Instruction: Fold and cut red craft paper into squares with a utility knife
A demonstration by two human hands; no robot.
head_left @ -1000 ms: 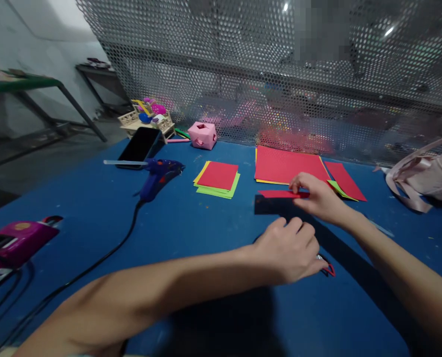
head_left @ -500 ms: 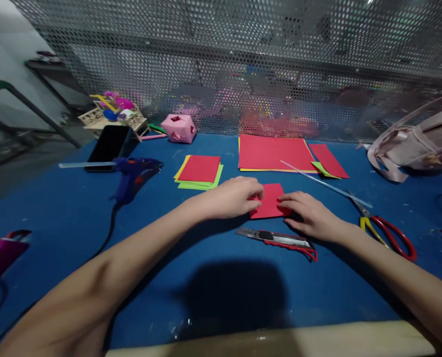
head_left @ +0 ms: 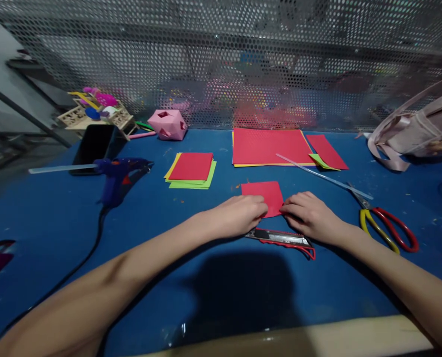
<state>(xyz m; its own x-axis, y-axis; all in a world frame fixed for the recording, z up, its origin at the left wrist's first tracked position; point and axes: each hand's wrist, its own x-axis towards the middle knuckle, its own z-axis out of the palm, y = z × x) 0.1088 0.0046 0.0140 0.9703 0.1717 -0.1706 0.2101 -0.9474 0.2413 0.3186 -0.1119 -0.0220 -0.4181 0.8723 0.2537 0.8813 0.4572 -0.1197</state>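
Observation:
A small red square of paper (head_left: 264,191) lies on the blue tabletop in front of me, its near right corner a little rounded up at the fingers. My left hand (head_left: 241,214) is closed with curled fingers on the near left part of the square, covering that corner. At the opposite corner, my right hand (head_left: 307,214) has its fingertips closed on the near right edge; the thumb is mostly hidden. Just below both hands is a red and black utility knife (head_left: 283,238), its blade tip partly under my left hand.
A stack of coloured squares (head_left: 191,167) lies left, larger red sheets (head_left: 271,146) farther back. Scissors (head_left: 384,223) and a clear glue stick (head_left: 325,176) are right. A blue glue gun (head_left: 114,178), its cord, a phone (head_left: 94,148) and a pink paper polyhedron (head_left: 167,124) are left.
My left hand has moved nearer, from the square's left side to its near left corner. My right fingers have closed at the near right corner. The camera view has shifted slightly.

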